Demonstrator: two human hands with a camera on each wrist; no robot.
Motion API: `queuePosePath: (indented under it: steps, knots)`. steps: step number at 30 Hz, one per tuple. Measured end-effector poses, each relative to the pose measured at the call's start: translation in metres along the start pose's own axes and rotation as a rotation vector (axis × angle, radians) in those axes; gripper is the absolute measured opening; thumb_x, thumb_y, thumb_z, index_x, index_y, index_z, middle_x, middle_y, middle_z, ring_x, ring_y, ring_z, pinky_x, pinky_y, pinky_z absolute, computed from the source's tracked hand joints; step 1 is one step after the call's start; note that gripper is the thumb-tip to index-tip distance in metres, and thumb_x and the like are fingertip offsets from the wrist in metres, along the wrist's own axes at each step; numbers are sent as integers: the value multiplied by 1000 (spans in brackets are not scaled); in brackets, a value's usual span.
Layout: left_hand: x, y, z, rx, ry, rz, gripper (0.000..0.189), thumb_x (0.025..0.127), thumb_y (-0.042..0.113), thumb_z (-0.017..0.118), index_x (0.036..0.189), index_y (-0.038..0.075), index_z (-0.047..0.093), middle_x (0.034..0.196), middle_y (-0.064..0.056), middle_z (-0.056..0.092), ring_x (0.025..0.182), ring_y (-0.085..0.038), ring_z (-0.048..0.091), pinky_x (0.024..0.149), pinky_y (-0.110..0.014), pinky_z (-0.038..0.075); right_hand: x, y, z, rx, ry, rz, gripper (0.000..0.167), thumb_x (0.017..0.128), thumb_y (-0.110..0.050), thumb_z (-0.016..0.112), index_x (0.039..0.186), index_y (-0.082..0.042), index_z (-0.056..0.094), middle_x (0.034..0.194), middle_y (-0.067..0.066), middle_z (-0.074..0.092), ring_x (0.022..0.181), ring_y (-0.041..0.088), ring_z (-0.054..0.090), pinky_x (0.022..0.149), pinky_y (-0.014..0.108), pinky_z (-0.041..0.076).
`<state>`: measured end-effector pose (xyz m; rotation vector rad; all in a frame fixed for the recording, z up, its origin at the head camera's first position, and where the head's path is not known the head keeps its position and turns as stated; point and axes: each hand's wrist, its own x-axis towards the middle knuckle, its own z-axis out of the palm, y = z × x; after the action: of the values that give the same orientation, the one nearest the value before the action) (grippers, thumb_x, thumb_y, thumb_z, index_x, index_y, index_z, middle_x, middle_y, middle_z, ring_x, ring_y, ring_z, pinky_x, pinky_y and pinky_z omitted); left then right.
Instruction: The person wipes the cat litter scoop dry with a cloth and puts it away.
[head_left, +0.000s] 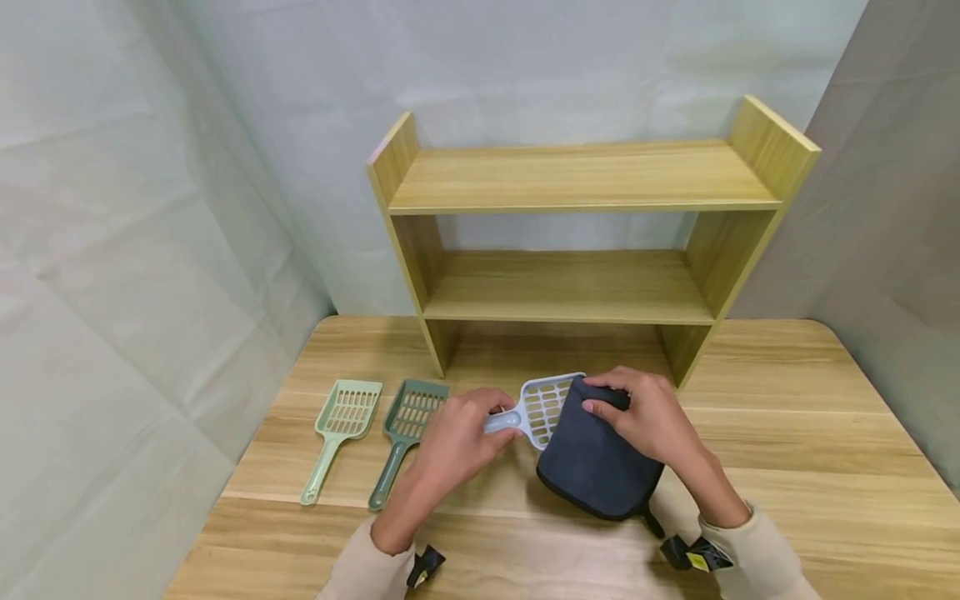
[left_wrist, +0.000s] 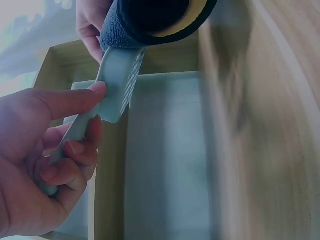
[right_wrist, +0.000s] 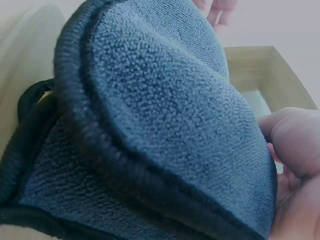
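Note:
My left hand (head_left: 461, 433) grips a light blue litter scoop (head_left: 516, 418) by its handle, with the slotted head pointing right. In the left wrist view, the fingers curl round the scoop's handle (left_wrist: 76, 129) with the thumb along its top. My right hand (head_left: 647, 412) pinches a dark blue cloth (head_left: 600, 458) with black edging and a loop at one corner. This cloth covers the far part of the scoop's head. In the right wrist view, the folded, fuzzy cloth (right_wrist: 175, 110) fills most of the picture and hides part of the right hand's fingers.
On the table (head_left: 795, 467), a pale green litter scoop (head_left: 327, 442) and a dark green one (head_left: 395, 450) lie side by side at the left. A wooden shelf unit (head_left: 570, 179) stands behind the hands. Pale fabric (head_left: 135, 250) hangs round the table.

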<state>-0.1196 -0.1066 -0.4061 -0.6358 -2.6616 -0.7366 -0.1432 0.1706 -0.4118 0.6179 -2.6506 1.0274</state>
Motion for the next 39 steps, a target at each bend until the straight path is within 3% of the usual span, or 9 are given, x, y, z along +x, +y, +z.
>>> queuePosePath:
  steps: [10, 21, 26, 32, 39]
  knots:
    - [-5, 4, 9, 43, 14, 57, 32, 74, 24, 100, 96, 15, 79, 94, 4, 80, 76, -10, 72, 66, -27, 54, -5, -3, 14, 32, -42, 34, 31, 92, -13, 86, 122, -11, 82, 118, 7, 81, 112, 32, 76, 96, 54, 59]
    - [-5, 7, 13, 26, -62, 23, 30, 81, 27, 97, 102, 17, 79, 100, 4, 80, 79, -11, 73, 66, -26, 54, -6, -15, 26, 39, -60, 9, 30, 91, -14, 87, 121, -13, 83, 117, 5, 82, 110, 29, 78, 94, 51, 61]
    - [-4, 7, 13, 10, -82, 10, 29, 82, 26, 96, 103, 16, 79, 101, 1, 80, 78, -13, 73, 66, -26, 54, -6, -14, 29, -20, -46, -29, 29, 90, -13, 87, 119, -13, 83, 112, 5, 82, 104, 27, 78, 90, 49, 62]
    - [-3, 3, 9, -7, -64, -3, 29, 80, 23, 97, 102, 13, 80, 100, 0, 81, 79, -12, 71, 67, -25, 53, -5, -13, 26, -165, 3, -39, 29, 88, -13, 90, 116, -13, 84, 111, 11, 81, 88, 29, 78, 74, 47, 62]
    - [0, -2, 4, -42, -33, -38, 30, 80, 20, 97, 104, 12, 81, 98, 0, 81, 80, -12, 73, 68, -26, 54, -3, -8, 6, -132, 35, -19, 29, 90, -10, 87, 119, -9, 83, 108, 9, 80, 90, 29, 77, 74, 46, 61]
